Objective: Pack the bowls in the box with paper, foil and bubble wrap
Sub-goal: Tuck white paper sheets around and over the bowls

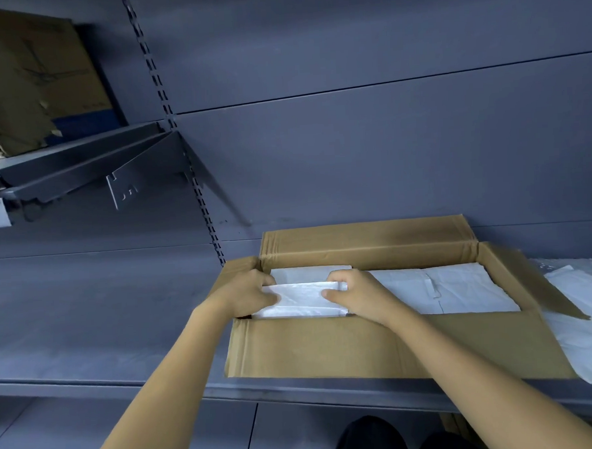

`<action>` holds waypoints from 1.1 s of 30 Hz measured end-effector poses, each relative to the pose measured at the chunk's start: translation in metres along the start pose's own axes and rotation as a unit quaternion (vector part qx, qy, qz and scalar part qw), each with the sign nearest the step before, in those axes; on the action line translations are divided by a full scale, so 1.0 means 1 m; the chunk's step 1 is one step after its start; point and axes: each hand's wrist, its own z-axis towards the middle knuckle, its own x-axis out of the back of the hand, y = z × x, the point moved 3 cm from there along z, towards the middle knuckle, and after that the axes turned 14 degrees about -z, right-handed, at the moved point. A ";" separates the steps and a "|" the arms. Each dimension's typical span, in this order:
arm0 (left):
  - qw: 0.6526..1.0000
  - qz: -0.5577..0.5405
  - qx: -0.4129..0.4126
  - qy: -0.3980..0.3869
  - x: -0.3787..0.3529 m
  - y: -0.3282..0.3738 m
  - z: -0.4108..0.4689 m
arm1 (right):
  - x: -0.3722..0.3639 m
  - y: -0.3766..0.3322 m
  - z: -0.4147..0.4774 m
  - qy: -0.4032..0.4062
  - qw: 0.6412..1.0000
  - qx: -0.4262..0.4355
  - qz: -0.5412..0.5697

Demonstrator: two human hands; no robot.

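An open cardboard box (pixel 378 346) stands on a grey shelf with its flaps spread out. Inside it lie flat white wrapped packets: one at the back left (pixel 307 274) and a larger one at the right (pixel 460 291). Both hands hold a white folded packet (pixel 303 302) at the box's left end. My left hand (pixel 246 294) grips its left edge and my right hand (pixel 355 293) grips its right edge. No bare bowl shows; what the wrapping covers is hidden.
Loose white paper and clear film (pixel 583 320) lie on the shelf (pixel 106 334) right of the box. A torn cardboard box (pixel 27 83) sits on a higher bracket shelf (pixel 81 162) at upper left. Dark shoes (pixel 371 438) show below the shelf edge.
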 end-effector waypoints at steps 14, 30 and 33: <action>0.971 -0.058 -0.097 0.208 -0.034 0.000 0.010 | -0.011 0.004 0.015 0.049 0.974 -0.031 -0.219; 0.978 -0.111 -0.011 0.177 -0.040 -0.001 0.013 | -0.004 0.012 0.004 0.200 0.970 -0.043 -0.130; 0.968 -0.084 -0.053 0.230 -0.037 0.016 0.003 | 0.010 0.018 -0.011 0.235 0.969 -0.034 -0.074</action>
